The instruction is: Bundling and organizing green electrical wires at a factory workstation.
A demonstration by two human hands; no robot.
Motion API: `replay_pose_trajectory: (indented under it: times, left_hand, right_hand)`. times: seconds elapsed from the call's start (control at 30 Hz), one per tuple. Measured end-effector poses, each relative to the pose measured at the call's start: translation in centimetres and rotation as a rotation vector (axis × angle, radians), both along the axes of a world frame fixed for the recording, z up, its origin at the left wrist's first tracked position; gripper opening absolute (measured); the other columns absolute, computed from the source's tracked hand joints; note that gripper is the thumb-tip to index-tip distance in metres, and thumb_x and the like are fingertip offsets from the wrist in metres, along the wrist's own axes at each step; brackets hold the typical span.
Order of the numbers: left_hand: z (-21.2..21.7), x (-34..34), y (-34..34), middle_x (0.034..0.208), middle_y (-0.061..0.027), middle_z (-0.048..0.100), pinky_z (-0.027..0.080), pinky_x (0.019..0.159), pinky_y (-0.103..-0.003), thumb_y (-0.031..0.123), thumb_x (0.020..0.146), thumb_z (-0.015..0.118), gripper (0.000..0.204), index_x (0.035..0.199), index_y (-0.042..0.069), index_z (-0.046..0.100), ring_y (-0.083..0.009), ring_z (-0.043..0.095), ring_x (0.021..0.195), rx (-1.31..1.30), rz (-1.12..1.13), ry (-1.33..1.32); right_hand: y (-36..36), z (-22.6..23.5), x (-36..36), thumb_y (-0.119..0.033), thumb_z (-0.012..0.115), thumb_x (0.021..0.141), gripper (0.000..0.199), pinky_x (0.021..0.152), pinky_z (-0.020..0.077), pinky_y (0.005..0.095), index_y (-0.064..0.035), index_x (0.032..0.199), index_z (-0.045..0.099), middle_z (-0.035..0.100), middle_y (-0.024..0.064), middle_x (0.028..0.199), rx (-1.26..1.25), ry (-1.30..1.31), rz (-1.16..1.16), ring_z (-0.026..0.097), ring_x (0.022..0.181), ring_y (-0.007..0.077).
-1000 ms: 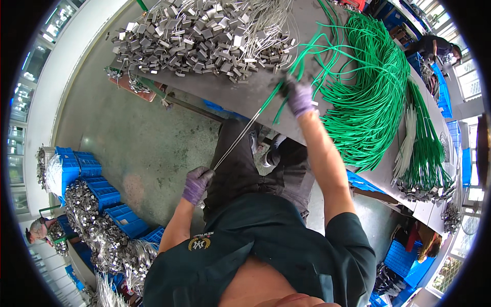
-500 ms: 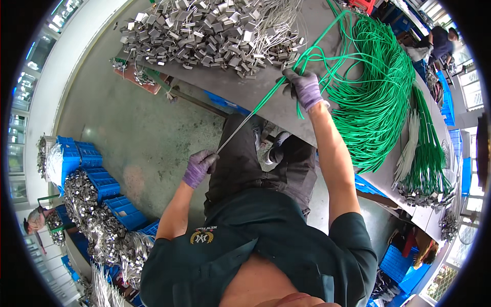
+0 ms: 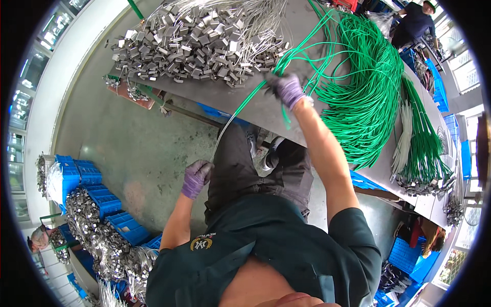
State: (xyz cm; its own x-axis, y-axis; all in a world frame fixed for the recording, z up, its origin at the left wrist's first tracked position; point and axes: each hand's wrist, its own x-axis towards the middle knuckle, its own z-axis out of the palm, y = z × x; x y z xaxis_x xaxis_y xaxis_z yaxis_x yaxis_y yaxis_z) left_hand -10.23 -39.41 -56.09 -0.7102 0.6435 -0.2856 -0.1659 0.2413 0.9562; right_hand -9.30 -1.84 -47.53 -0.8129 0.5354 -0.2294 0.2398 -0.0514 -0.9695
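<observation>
My right hand (image 3: 285, 88), in a purple glove, is closed on a green cable (image 3: 250, 100) at the near edge of a grey table (image 3: 235, 97). That cable runs down and left, turns to bare grey wire and ends in my left hand (image 3: 196, 176), also gloved in purple, which grips it beside my knee. Just beyond my right hand lies a heap of small metal blocks with wire tails (image 3: 197, 41). To its right spreads a big loose pile of green cables (image 3: 368, 97).
A tied bundle of green and white cables with metal ends (image 3: 424, 158) lies at the table's right. Blue crates (image 3: 84, 176) and heaps of metal parts (image 3: 102, 235) stand on the floor to my left. Another person (image 3: 411, 20) works beyond the table, and one sits at lower left (image 3: 38, 239).
My right hand has pushed farther forward over the table edge, drawing the cable longer. My left hand has stayed low beside my knee with the wire end.
</observation>
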Motion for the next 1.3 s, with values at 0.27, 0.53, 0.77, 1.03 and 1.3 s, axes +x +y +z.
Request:
replay_pose_trajectory:
  times: [0.27, 0.53, 0.77, 1.03, 1.3]
  left_hand:
    - [0.8, 0.7, 1.4, 0.052, 0.0012, 0.048, 0.036, 0.043, -0.024, 0.015, 0.084, 0.061, 0.013, 0.079, 0.003, 0.063, -0.0069, 0.044, 0.046, -0.137, 0.05, 0.259]
    - [-0.2, 0.4, 2.8, 0.056, 0.0019, 0.049, 0.035, 0.043, -0.023, 0.016, 0.084, 0.062, 0.012, 0.082, 0.004, 0.062, -0.0054, 0.042, 0.047, -0.122, 0.074, 0.252]
    - [0.5, 0.4, 4.0, 0.054, 0.0017, 0.048, 0.035, 0.042, -0.022, 0.017, 0.085, 0.06, 0.013, 0.083, 0.004, 0.061, -0.0061, 0.042, 0.045, -0.099, 0.068, -0.053]
    - [-0.7, -0.4, 6.1, 0.054, 0.0001, 0.049, 0.036, 0.044, -0.024, 0.016, 0.084, 0.06, 0.013, 0.085, 0.003, 0.061, -0.0077, 0.045, 0.046, -0.161, 0.043, 0.164]
    - [-1.5, -1.0, 6.5, 0.067, -0.0124, 0.056, 0.043, 0.058, -0.034, 0.016, 0.082, 0.061, 0.015, 0.085, 0.002, 0.062, -0.0251, 0.053, 0.062, -0.289, 0.03, 0.48]
  right_hand:
    - [-8.3, -2.0, 1.8, -0.033, 0.064, 0.082, 0.033, 0.037, 0.0343, 0.0233, -0.0009, 0.072, 0.066, 0.065, 0.0074, 0.062, -0.213, -0.091, 0.165, 0.046, 0.038, 0.0089]
    - [-5.8, -1.0, 1.4, -0.029, 0.061, 0.084, 0.032, 0.036, 0.036, 0.0235, 0.0023, 0.087, 0.06, 0.066, 0.0124, 0.07, -0.211, -0.175, 0.209, 0.056, 0.043, 0.0142]
    - [-4.5, -1.5, 1.6, -0.025, 0.054, 0.089, 0.028, 0.035, 0.0354, 0.0213, 0.0024, 0.091, 0.057, 0.066, 0.0154, 0.078, -0.314, 0.017, 0.103, 0.06, 0.048, 0.0173]
    - [-11.4, -1.8, 2.1, -0.025, 0.052, 0.09, 0.029, 0.035, 0.0356, 0.0225, 0.0027, 0.089, 0.059, 0.066, 0.0118, 0.074, -0.508, 0.067, 0.099, 0.059, 0.048, 0.0155]
    - [-12.7, -1.8, 1.9, -0.015, 0.063, 0.083, 0.021, 0.039, 0.0419, 0.0253, 0.0044, 0.088, 0.058, 0.063, 0.0089, 0.067, -0.333, 0.018, 0.093, 0.058, 0.048, 0.0149]
